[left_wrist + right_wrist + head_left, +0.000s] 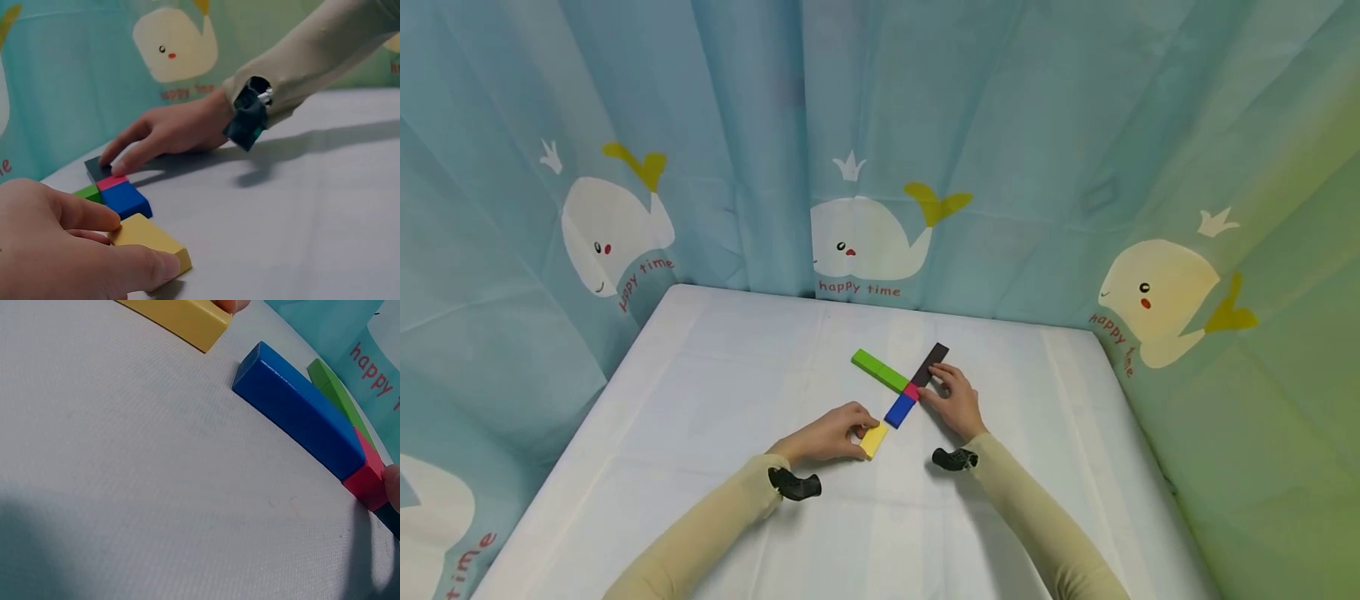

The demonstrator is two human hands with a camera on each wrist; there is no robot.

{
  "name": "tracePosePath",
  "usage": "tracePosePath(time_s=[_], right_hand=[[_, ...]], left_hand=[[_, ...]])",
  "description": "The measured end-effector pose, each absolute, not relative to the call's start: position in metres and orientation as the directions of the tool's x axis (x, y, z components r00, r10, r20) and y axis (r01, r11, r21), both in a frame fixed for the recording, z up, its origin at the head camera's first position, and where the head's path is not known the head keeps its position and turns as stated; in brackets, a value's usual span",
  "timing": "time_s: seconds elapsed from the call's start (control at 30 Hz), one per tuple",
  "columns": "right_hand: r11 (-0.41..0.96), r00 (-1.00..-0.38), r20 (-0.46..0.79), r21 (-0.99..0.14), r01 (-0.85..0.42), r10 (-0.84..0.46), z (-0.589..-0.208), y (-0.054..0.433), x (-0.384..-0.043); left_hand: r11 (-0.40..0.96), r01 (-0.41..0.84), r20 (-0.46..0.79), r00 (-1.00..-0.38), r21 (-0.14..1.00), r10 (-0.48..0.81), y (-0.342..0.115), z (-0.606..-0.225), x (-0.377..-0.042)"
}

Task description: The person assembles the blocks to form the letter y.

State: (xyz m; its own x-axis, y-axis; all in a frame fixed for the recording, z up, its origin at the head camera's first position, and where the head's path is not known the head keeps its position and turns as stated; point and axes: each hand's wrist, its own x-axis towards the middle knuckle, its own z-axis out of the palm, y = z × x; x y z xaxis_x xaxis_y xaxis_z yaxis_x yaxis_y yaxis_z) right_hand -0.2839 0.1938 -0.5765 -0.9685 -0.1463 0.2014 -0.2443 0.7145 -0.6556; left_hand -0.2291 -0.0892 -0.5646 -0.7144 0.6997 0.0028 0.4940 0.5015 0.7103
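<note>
My left hand (827,435) pinches a yellow block (874,440) between thumb and fingers, low over the table. A narrow gap parts this block from the near end of a blue block (899,411). Beyond the blue block comes a small red block (912,391), then a dark, almost black bar (935,357), all in one slanting line. Green blocks (880,370) branch off to the left from the red one. With its thumb at the red block and fingertips on the dark bar, my right hand (957,404) touches the row from the right side.
A white cloth covers the table (700,375). Light blue curtains (760,167) with printed whales hang behind and at both sides. Each wrist carries a black curved strap piece, the left one (795,484) close above the table.
</note>
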Motion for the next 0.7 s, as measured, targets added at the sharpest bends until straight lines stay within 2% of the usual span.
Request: tracePosePath(time_s=[0.7], right_hand=[[0.719,-0.973,0.188,-0.657,-0.227,-0.136,-0.584,0.197,-0.288]], left_hand=[[0.496,0.491,0.017,-0.723,0.716,0.690,-0.067,-0.563,-0.229]])
